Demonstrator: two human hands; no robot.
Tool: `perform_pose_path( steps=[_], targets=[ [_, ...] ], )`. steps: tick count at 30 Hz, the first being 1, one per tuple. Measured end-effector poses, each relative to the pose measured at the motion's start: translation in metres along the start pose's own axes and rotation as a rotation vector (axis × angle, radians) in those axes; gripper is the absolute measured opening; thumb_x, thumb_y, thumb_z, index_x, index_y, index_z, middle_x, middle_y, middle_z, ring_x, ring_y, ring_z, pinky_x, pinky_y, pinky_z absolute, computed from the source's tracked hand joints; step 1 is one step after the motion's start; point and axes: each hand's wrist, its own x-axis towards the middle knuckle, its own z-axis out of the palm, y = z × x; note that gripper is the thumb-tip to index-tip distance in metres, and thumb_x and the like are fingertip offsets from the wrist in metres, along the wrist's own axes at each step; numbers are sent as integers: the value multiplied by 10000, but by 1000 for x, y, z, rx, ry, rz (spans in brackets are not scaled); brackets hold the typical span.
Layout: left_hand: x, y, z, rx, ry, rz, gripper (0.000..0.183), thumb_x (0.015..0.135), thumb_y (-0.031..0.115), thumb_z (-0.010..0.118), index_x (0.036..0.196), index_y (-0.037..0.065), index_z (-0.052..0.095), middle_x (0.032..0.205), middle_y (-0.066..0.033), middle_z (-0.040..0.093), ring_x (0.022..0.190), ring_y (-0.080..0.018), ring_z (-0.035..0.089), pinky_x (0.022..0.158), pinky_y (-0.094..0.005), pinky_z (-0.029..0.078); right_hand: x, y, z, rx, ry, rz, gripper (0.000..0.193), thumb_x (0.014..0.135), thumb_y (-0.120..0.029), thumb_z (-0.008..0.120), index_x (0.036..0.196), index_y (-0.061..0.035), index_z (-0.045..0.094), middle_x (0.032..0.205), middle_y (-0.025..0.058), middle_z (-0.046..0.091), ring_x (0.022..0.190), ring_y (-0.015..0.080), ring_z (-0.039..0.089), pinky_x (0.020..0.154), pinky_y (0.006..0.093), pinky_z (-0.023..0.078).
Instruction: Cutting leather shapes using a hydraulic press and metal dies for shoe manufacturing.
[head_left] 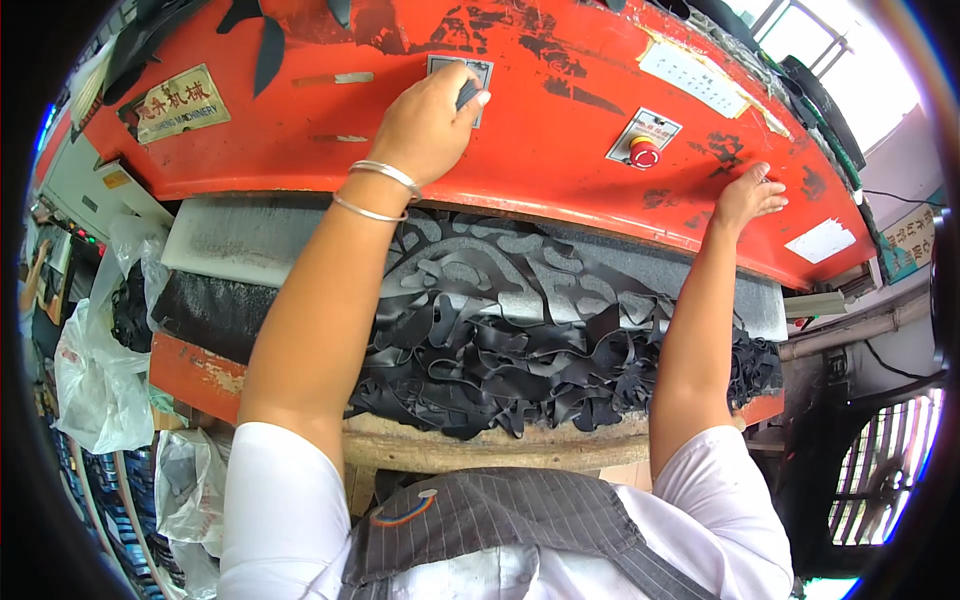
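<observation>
My left hand [428, 122] is raised to a metal plate [484, 75] on the red machine's front. Its fingers and thumb are closed around a small dark ribbed piece [466, 94]; whether this is fixed to the plate is hidden. On the right, my right hand [748, 200] rests against the red panel [560, 160], fingers stretched out, with something tiny and dark showing by the fingertips. Between the hands, a red emergency stop button [644, 153] sticks out of its own plate. Below, cut black sheet scraps [500, 350] lie heaped over a pale grey board [225, 240].
A wooden edge [500, 445] runs in front of the scraps. Plastic bags [100, 375] hang at the left, beside a pale control box [130, 185]. Black offcuts [268, 55] hang over the machine's top. A pipe [850, 330] and a barred window [885, 470] are at the right.
</observation>
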Motion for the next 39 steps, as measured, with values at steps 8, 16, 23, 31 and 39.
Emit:
perform_pose_path(
  steps=[8,16,23,31,39],
  targets=[
    [-208,53,-96,-32,-640,-471,232,903,264,617,923,35,585,867,-173,643,818,-369,634,736,-400,495,-24,10,-81,247,-130,-96,734,969,-442,514,1441,78,303,1508,283,267,1420,367,242,1154,433,182],
    [-338,107,-109,237,-539,-502,238,842,297,664,816,67,612,785,-122,642,839,-319,618,768,-424,474,-180,-120,-53,468,-522,-385,386,935,-268,626,1245,-46,570,1208,116,582,1139,238,516,987,357,402],
    [-333,101,-108,270,-510,-565,271,845,326,665,814,60,619,758,-145,650,789,-343,628,742,-432,476,-278,-155,-7,231,-1188,-343,442,868,-347,665,1123,12,624,1086,206,656,1066,369,583,896,440,467],
    [-284,13,-140,317,-180,-855,239,876,257,661,973,43,620,962,-163,638,912,-360,615,797,-422,482,-305,-108,75,60,-943,-596,646,720,-502,740,1169,-51,627,1124,138,590,1081,301,525,954,455,393],
    [-260,-18,-128,417,-605,-1021,268,825,221,703,986,24,615,1057,-174,599,949,-388,598,813,-437,478,-270,-75,139,448,-1443,-68,369,754,-197,715,1089,-57,647,912,151,696,827,316,666,761,369,522]
  ],
)
